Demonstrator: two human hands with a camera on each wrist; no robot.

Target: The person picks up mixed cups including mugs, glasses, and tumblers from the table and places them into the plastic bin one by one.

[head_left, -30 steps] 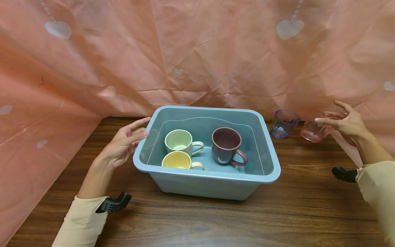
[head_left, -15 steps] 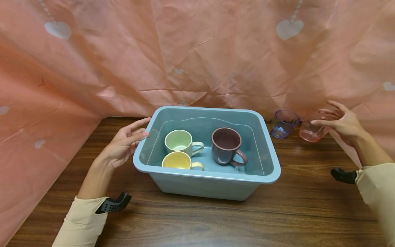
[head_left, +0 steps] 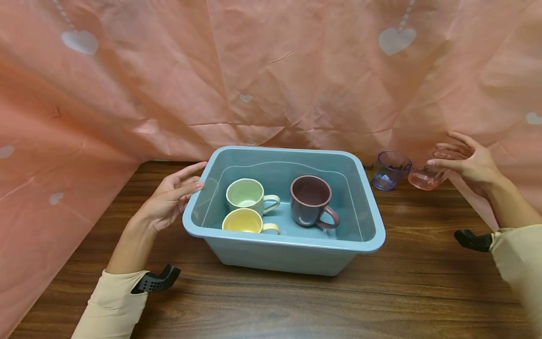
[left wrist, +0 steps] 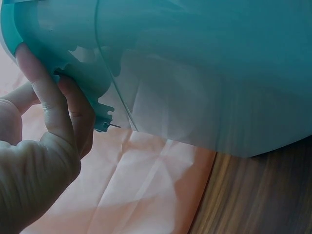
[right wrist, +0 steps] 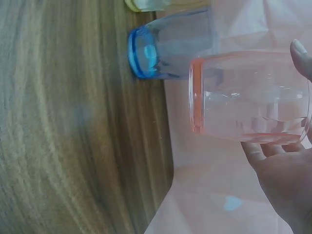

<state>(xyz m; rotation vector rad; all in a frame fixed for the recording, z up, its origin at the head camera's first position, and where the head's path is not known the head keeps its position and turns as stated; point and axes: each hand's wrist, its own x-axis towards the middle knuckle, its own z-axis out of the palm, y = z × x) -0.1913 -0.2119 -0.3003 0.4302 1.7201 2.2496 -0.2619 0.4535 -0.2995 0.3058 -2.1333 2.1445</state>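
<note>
A blue plastic tub [head_left: 271, 256] stands on the table, holding a green mug [head_left: 245, 195], a yellow mug [head_left: 242, 220] and a dark purple mug [head_left: 310, 197]. At its left rim, my left hand [head_left: 169, 197] grips the edge between thumb and fingers. To the right, my right hand [head_left: 476, 162] holds a clear pink glass [right wrist: 253, 97] near its rim. In the right wrist view the pink glass's base looks clear of the table. A clear blue-violet glass [head_left: 390, 170] stands between the tub and the pink glass.
Part of a yellowish glass [right wrist: 151, 4] shows beyond the blue one in the right wrist view; the tub mostly hides it in the head view. A pink curtain [head_left: 271, 84] with hearts hangs behind and left of the wooden table [head_left: 271, 306].
My right hand has shifted slightly left with the pink glass, whose base sits a little higher in the head view. The left hand and the tub stay nearly still.
</note>
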